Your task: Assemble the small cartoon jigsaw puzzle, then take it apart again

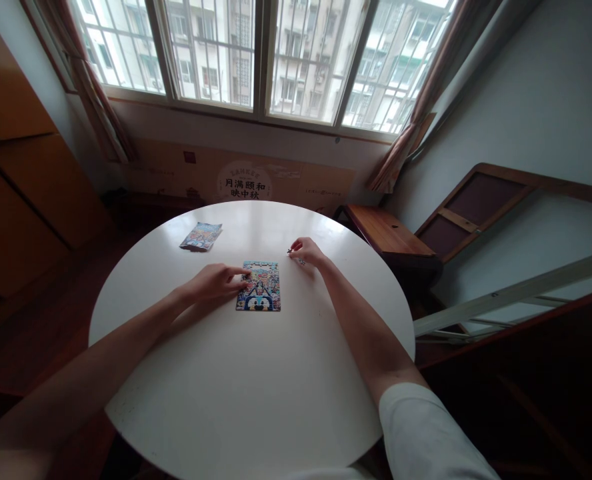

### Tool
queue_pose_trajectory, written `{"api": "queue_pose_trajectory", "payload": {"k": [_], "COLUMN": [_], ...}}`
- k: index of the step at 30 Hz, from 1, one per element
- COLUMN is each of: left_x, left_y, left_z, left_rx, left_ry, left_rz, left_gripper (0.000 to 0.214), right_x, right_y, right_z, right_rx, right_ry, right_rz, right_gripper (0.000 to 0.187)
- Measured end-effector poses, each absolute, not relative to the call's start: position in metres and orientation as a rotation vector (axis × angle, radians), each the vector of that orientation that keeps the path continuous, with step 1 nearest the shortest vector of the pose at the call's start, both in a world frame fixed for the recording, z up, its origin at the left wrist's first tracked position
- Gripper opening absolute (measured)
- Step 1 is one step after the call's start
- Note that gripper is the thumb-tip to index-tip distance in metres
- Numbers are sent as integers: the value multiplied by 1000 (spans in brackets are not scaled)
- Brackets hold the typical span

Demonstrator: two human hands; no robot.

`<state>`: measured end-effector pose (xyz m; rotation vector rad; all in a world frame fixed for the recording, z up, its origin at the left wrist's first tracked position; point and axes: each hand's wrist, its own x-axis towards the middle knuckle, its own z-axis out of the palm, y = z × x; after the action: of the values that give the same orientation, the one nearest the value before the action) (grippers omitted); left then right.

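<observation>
A colourful jigsaw puzzle lies flat on the white round table, with a cartoon face near its lower edge and a pale gap along its top. At its left edge rests my left hand, open, with the index finger stretched onto the picture and the thumb lower down, apart from it. To the right of the puzzle, just above the tabletop, my right hand is closed in a pinch on a small dark puzzle piece. A few loose pieces lie under that hand, partly hidden by it.
A printed packet with a similar picture lies at the table's back left. Beyond the table are a printed cardboard panel and barred windows. A wooden bench stands at the right, an orange cabinet at the left.
</observation>
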<state>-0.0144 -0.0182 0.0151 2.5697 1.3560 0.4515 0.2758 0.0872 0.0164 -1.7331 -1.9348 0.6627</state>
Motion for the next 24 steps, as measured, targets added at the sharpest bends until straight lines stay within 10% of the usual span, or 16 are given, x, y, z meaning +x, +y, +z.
{"api": "queue_pose_trajectory", "payload": {"k": [24], "left_x": [-12], "left_y": [-19], "left_z": [18], "left_rx": [2549], "left_ry": [1349], "left_rz": [458], "left_gripper": [57], "right_x": [199], "right_y": [60], "right_z": [18], "right_rx": [-1027], "right_ry": [-2136], "right_rz": [1004], "right_gripper": [12]}}
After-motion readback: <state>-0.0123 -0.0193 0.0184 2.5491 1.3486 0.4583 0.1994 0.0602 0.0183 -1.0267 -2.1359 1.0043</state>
